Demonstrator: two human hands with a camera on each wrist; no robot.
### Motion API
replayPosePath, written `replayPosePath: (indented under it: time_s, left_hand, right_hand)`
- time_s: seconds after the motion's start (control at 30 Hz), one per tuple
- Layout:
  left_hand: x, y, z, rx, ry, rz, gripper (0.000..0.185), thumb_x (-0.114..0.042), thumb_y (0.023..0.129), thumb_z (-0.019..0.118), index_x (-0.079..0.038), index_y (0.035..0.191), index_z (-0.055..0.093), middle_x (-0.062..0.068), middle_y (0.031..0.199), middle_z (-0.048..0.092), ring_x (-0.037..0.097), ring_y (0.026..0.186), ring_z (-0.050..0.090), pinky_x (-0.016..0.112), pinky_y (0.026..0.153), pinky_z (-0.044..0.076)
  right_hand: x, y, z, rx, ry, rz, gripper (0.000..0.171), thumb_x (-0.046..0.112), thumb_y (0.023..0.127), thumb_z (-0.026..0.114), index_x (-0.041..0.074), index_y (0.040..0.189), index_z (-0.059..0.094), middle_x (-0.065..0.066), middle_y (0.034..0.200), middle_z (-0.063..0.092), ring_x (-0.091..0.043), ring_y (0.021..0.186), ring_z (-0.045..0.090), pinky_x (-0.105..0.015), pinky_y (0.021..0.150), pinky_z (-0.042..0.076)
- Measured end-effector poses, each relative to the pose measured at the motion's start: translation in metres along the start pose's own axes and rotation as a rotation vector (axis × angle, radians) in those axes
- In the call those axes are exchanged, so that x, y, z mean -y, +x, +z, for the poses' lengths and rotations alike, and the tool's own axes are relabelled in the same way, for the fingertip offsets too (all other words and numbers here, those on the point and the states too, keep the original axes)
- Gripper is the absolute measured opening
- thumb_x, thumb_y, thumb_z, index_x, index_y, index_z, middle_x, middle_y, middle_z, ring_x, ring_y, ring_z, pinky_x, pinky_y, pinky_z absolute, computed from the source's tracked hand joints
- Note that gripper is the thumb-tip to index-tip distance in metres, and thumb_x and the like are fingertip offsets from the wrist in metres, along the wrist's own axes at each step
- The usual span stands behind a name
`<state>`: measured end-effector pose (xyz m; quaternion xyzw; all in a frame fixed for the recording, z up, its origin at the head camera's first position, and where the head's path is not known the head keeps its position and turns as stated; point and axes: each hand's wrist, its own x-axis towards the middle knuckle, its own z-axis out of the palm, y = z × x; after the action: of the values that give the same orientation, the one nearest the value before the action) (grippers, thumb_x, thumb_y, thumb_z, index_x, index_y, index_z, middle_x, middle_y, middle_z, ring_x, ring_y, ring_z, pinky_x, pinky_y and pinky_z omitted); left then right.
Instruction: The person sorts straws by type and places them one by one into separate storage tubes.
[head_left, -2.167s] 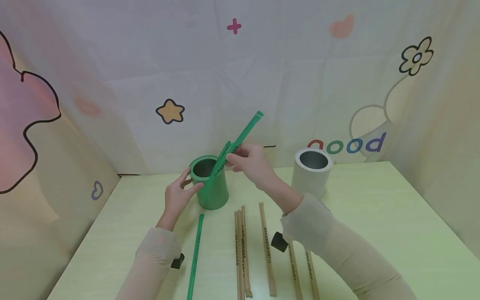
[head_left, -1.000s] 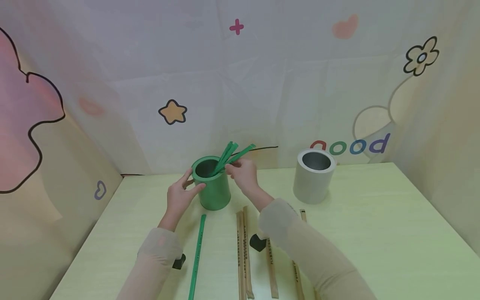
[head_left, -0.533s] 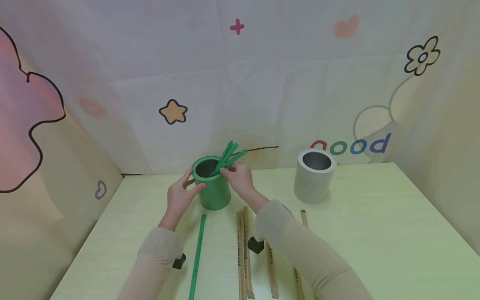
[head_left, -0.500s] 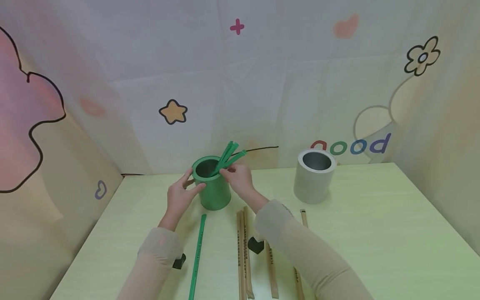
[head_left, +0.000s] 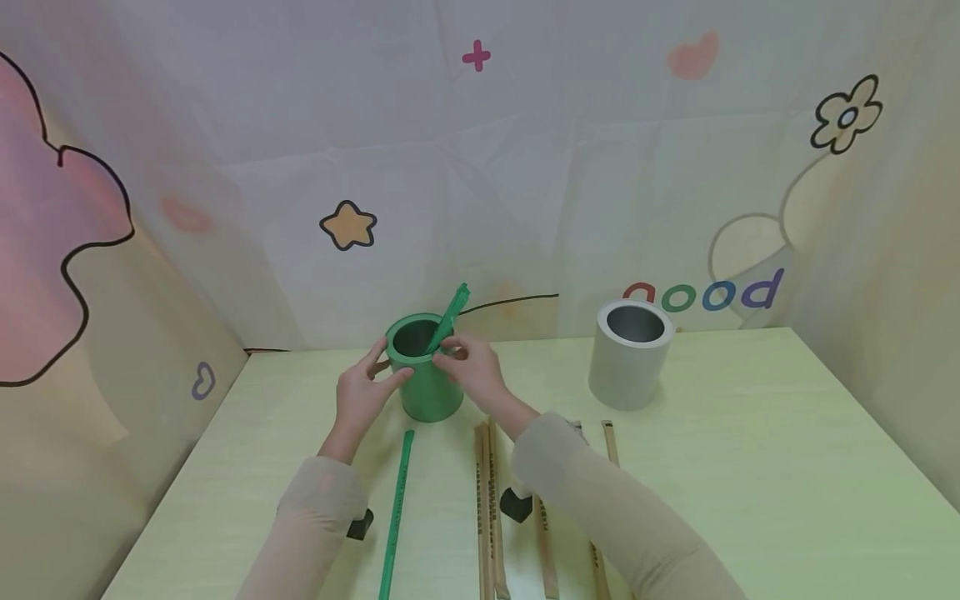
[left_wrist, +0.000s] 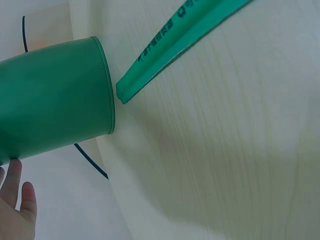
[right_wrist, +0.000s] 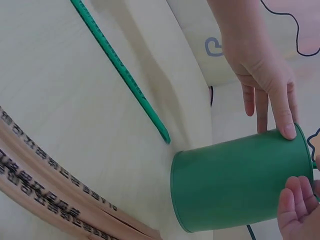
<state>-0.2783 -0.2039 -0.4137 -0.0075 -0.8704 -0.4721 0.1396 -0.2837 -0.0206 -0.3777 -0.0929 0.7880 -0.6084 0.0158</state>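
Note:
My left hand (head_left: pixel 362 402) grips the green cup (head_left: pixel 429 390), thumb on its near side and fingers at the left of the rim. Several green wrapped straws (head_left: pixel 452 315) stand bunched in the cup, leaning right, their tops above the rim. At the right of that rim is my right hand (head_left: pixel 474 367), its fingers loosely bent close beside the straws. In the right wrist view, the right hand's fingers (right_wrist: pixel 299 196) lie along the cup's side. A single green wrapped straw (head_left: pixel 396 508) with dark print lies on the table in front of the cup.
Several brown wrapped straws (head_left: pixel 483 508) lie on the table at centre, partly under the right forearm. A white cup (head_left: pixel 628 371) stands at the back right. A printed cloth (head_left: pixel 525 192) hangs behind the table (head_left: pixel 780 450).
The right hand lowered a green straw into the green cup, and the straw now leans with the others. Its fingers have slid down to the rim. The left hand kept its grip.

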Motion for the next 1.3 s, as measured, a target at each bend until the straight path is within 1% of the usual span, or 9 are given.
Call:
replayPosePath:
  time_s: [0.17,0.27,0.57,0.67,0.77,0.87,1.0,1.17,1.3]
  left_hand:
    - [0.000,0.000,0.000,-0.002,-0.008,0.008,0.073,-0.046,0.071,0.068,-0.022,0.134,0.039,0.004,0.132,0.046,0.022,0.110,0.055,0.042,0.089,0.044]
    - [-0.001,0.000,-0.001,-0.003,-0.008,0.011,0.074,-0.046,0.071,0.068,-0.022,0.134,0.039,0.004,0.133,0.046,0.022,0.110,0.055,0.042,0.089,0.044]
    - [-0.002,-0.001,-0.001,-0.011,0.020,0.015,0.073,-0.046,0.071,0.068,-0.022,0.134,0.039,0.005,0.132,0.047,0.021,0.110,0.055,0.038,0.082,0.048]
    - [-0.002,-0.001,-0.001,-0.015,0.023,0.013,0.072,-0.046,0.071,0.067,-0.022,0.134,0.039,0.005,0.130,0.048,0.020,0.109,0.056,0.035,0.076,0.049]
    - [-0.001,-0.001,-0.001,-0.016,0.025,0.016,0.072,-0.047,0.071,0.067,-0.022,0.134,0.040,0.004,0.130,0.049,0.019,0.109,0.056,0.033,0.074,0.048]
    - [0.000,-0.001,-0.001,-0.012,0.020,0.022,0.072,-0.047,0.071,0.067,-0.022,0.133,0.040,0.004,0.130,0.048,0.020,0.109,0.056,0.036,0.078,0.048]
    - [0.000,-0.001,-0.001,-0.004,0.015,0.024,0.072,-0.048,0.071,0.067,-0.023,0.133,0.040,0.004,0.131,0.048,0.021,0.109,0.056,0.039,0.083,0.048]
    - [0.000,-0.001,-0.001,0.003,0.023,0.019,0.072,-0.047,0.072,0.067,-0.022,0.134,0.039,0.006,0.129,0.049,0.022,0.111,0.055,0.039,0.083,0.047]
    - [-0.002,-0.002,-0.002,0.014,0.029,0.009,0.073,-0.047,0.072,0.066,-0.022,0.135,0.038,0.006,0.131,0.048,0.022,0.113,0.053,0.041,0.086,0.046]
  right_hand:
    - [-0.005,-0.010,0.005,-0.024,0.065,-0.010,0.031,0.016,0.082,0.062,0.004,0.109,0.054,-0.009,0.081,0.057,-0.020,0.063,0.057,-0.023,0.059,0.049]
    - [-0.010,-0.018,0.010,-0.012,0.065,-0.017,0.030,0.016,0.082,0.061,0.004,0.108,0.052,-0.009,0.081,0.056,-0.013,0.062,0.055,-0.022,0.058,0.048]
    - [-0.028,-0.042,0.032,0.107,-0.087,0.009,0.035,0.020,0.080,0.064,0.002,0.107,0.052,-0.008,0.080,0.059,-0.012,0.059,0.054,-0.023,0.053,0.046]
    - [-0.036,-0.049,0.039,0.156,-0.141,0.008,0.035,0.021,0.080,0.065,0.003,0.107,0.053,-0.008,0.085,0.059,-0.013,0.066,0.054,-0.024,0.055,0.044]
    - [-0.043,-0.053,0.043,0.234,-0.198,-0.011,0.035,0.022,0.081,0.063,0.003,0.109,0.054,-0.011,0.097,0.060,-0.018,0.079,0.055,-0.027,0.062,0.046]
    - [-0.048,-0.055,0.045,0.343,-0.300,-0.062,0.038,0.025,0.083,0.060,0.005,0.115,0.054,-0.010,0.113,0.057,-0.024,0.100,0.054,-0.033,0.078,0.047]
    - [-0.050,-0.059,0.046,0.489,-0.480,-0.160,0.045,0.028,0.085,0.057,0.006,0.124,0.049,-0.008,0.131,0.047,-0.022,0.123,0.042,-0.035,0.098,0.038]
    - [-0.053,-0.067,0.048,0.661,-0.729,-0.245,0.055,0.039,0.086,0.054,0.016,0.134,0.039,-0.007,0.144,0.029,-0.024,0.132,0.027,-0.043,0.101,0.033]
    - [-0.055,-0.071,0.048,0.760,-0.886,-0.309,0.058,0.047,0.085,0.050,0.024,0.137,0.033,-0.001,0.147,0.022,-0.025,0.135,0.019,-0.052,0.099,0.030]
